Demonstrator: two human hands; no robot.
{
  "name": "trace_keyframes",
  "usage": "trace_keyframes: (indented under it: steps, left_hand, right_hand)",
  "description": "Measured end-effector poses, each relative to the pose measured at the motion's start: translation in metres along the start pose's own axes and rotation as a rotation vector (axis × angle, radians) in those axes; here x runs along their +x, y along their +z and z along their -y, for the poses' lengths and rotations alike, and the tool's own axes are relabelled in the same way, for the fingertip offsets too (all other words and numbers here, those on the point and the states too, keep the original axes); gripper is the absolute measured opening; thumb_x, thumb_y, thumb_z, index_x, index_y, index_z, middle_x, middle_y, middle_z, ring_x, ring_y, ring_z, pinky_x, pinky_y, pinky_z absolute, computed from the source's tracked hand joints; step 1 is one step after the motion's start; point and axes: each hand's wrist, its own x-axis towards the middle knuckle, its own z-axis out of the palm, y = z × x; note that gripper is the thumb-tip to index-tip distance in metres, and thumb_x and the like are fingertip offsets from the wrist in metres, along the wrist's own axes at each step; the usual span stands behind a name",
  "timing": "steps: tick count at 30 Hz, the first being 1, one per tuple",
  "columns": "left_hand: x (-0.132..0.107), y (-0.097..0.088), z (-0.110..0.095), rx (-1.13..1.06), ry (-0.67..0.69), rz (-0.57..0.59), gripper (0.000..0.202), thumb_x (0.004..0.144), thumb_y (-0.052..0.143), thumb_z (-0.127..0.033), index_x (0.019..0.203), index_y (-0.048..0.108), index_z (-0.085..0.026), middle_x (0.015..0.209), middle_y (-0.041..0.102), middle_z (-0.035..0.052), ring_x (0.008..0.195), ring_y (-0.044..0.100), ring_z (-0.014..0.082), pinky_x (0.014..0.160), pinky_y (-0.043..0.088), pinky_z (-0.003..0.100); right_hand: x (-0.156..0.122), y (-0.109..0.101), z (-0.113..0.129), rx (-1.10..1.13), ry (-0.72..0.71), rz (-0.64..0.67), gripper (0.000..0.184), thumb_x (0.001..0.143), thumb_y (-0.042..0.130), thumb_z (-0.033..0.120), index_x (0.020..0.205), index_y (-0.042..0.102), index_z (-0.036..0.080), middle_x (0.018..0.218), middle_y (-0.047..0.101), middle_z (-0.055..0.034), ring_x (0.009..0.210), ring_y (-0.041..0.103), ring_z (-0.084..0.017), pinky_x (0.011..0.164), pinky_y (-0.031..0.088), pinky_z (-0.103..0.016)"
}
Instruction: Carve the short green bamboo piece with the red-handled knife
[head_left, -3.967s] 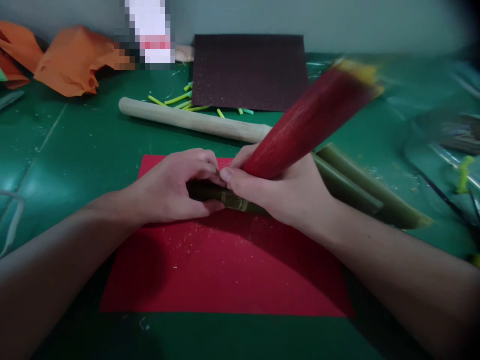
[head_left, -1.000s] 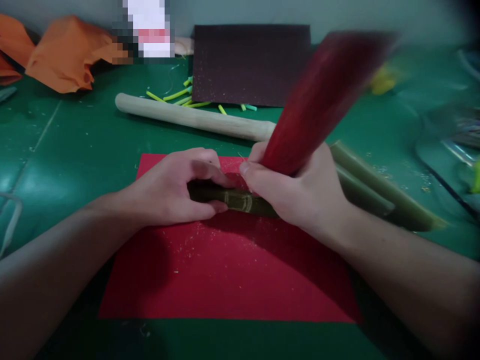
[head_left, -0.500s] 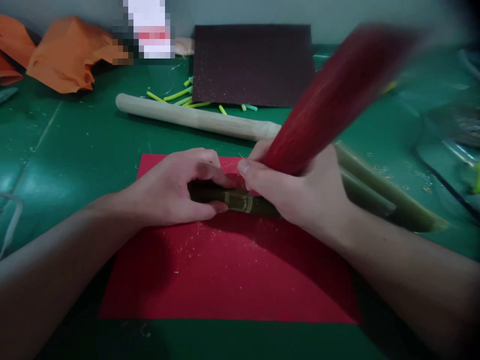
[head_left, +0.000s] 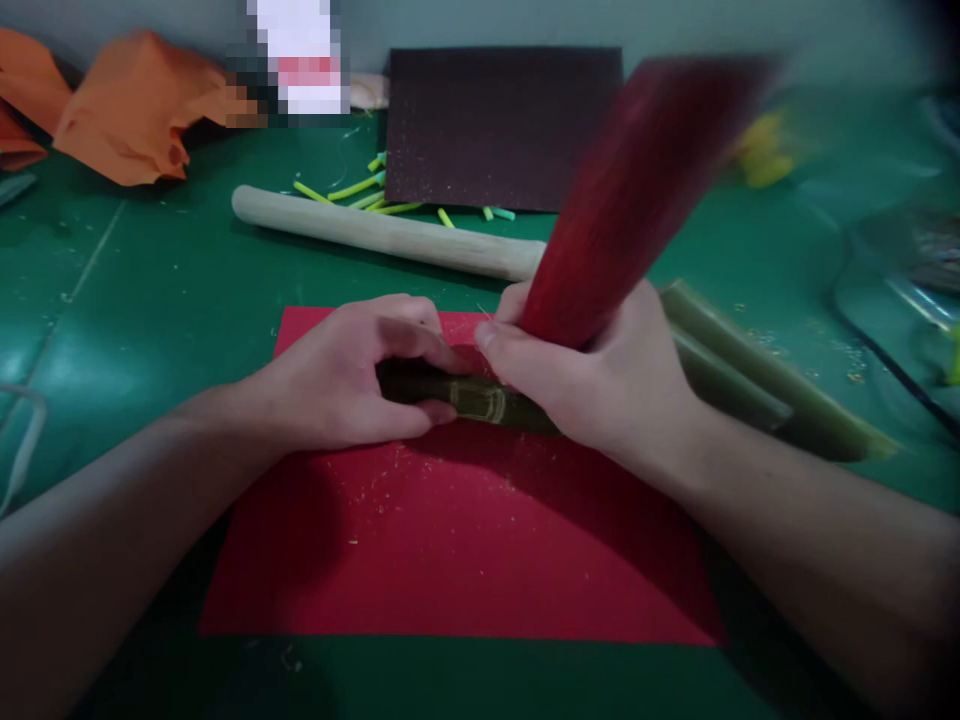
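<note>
Lying across the red sheet (head_left: 450, 570) is a dark green bamboo piece (head_left: 480, 402) with a pale, scraped ring around its node. My left hand (head_left: 360, 375) is closed around its left part, thumb in front and fingers behind. My right hand (head_left: 592, 370) pinches a curled red sheet (head_left: 615, 210) that looks like sandpaper, its blurred upper end leaning up to the right. The lower end of that curled sheet is hidden in my fingers, by the bamboo's right part. Pale dust and small shavings dot the red sheet under my hands.
Behind my hands lies a pale peeled stick (head_left: 382, 232). Split green bamboo pieces (head_left: 780, 380) rest at the right. Farther back are a dark sheet (head_left: 495, 125), yellow-green bits (head_left: 356, 187) and crumpled orange paper (head_left: 142, 110). A black cable (head_left: 892, 355) crosses the green table (head_left: 150, 290) at right.
The upper end of the curled red sheet has swung left, uncovering a blurred yellow thing behind it. My right hand has shifted slightly left; my left hand and the bamboo stay put.
</note>
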Motion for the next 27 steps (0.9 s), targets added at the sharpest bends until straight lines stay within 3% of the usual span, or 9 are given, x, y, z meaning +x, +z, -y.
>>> trace_keyframes:
  steps: [3, 7, 11, 20, 27]
  left_hand:
    - [0.0011, -0.0002, -0.0004, 0.017, 0.013, 0.008, 0.015, 0.082, 0.073, -0.027, 0.097, 0.075, -0.025, 0.098, 0.070, 0.0032, 0.090, 0.066, 0.0198, 0.076, 0.050, 0.032]
    - [0.0019, 0.0000, -0.0017, 0.017, 0.046, -0.015, 0.010, 0.081, 0.074, -0.026, 0.090, 0.073, -0.021, 0.094, 0.069, 0.0025, 0.084, 0.064, 0.0169, 0.073, 0.049, 0.029]
    - [0.0020, 0.0003, -0.0036, 0.032, 0.058, -0.015, 0.009, 0.082, 0.074, -0.023, 0.090, 0.073, -0.018, 0.092, 0.068, 0.0013, 0.083, 0.062, 0.0149, 0.074, 0.048, 0.028]
    - [0.0015, 0.0001, -0.0030, 0.032, 0.058, 0.001, 0.017, 0.083, 0.073, -0.022, 0.100, 0.076, -0.022, 0.094, 0.067, 0.0004, 0.088, 0.064, 0.0153, 0.078, 0.048, 0.027]
    - [0.0021, -0.0006, -0.0037, 0.065, 0.056, 0.015, 0.012, 0.084, 0.071, -0.022, 0.095, 0.075, -0.021, 0.098, 0.069, 0.0020, 0.092, 0.065, 0.0174, 0.078, 0.048, 0.028]
  right_hand:
    - [0.0010, -0.0001, -0.0002, 0.039, 0.014, 0.011, 0.036, 0.080, 0.069, 0.022, 0.053, 0.046, 0.022, 0.052, 0.048, 0.0034, 0.050, 0.043, -0.008, 0.044, 0.032, -0.026]
    - [0.0023, 0.0004, -0.0019, 0.112, -0.026, 0.130, 0.031, 0.082, 0.074, 0.025, 0.057, 0.055, 0.020, 0.053, 0.053, 0.0039, 0.050, 0.048, -0.008, 0.045, 0.037, -0.024]
    - [0.0027, 0.0013, -0.0045, 0.108, -0.033, 0.130, 0.028, 0.082, 0.077, 0.028, 0.061, 0.060, 0.019, 0.057, 0.057, 0.0029, 0.055, 0.053, -0.009, 0.048, 0.042, -0.024]
    - [0.0039, 0.0015, -0.0047, 0.084, -0.029, 0.144, 0.029, 0.080, 0.078, 0.033, 0.061, 0.062, 0.019, 0.058, 0.060, 0.0019, 0.056, 0.055, -0.011, 0.047, 0.041, -0.024]
    - [0.0051, 0.0025, -0.0047, 0.105, -0.010, 0.152, 0.029, 0.079, 0.078, 0.028, 0.059, 0.057, 0.021, 0.058, 0.059, 0.0023, 0.054, 0.054, -0.010, 0.046, 0.041, -0.024]
